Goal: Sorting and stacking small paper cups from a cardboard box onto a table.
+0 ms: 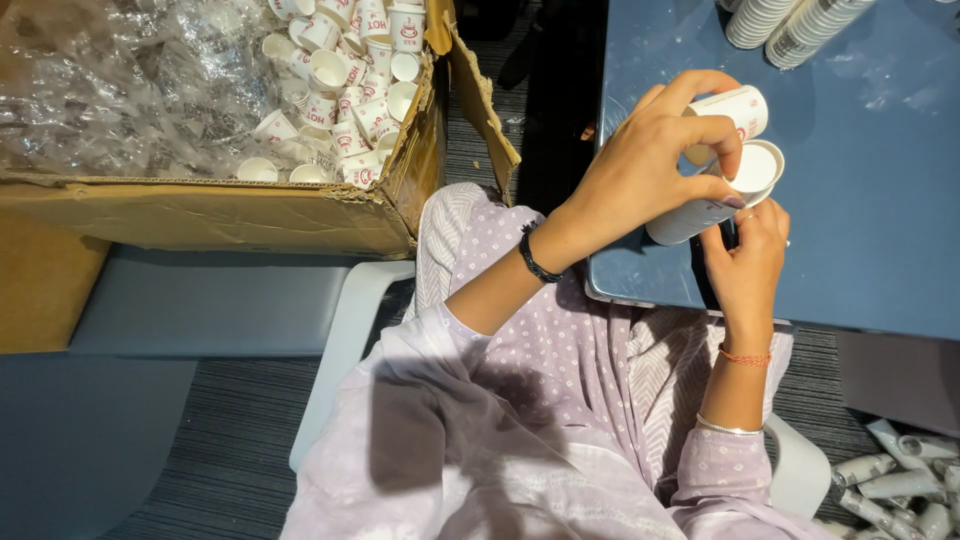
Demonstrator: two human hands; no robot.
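Two hands work white paper cups over the edge of a blue table.

The left hand [650,160] pinches a single white paper cup with red print [735,108]; the right hand [748,262] grips a nested stack of white paper cups [715,195], lying slantwise, its open mouth up and right. More cup stacks [795,20] lie across the blue tabletop [880,220]; a torn cardboard box of loose cups [330,215] sits left.
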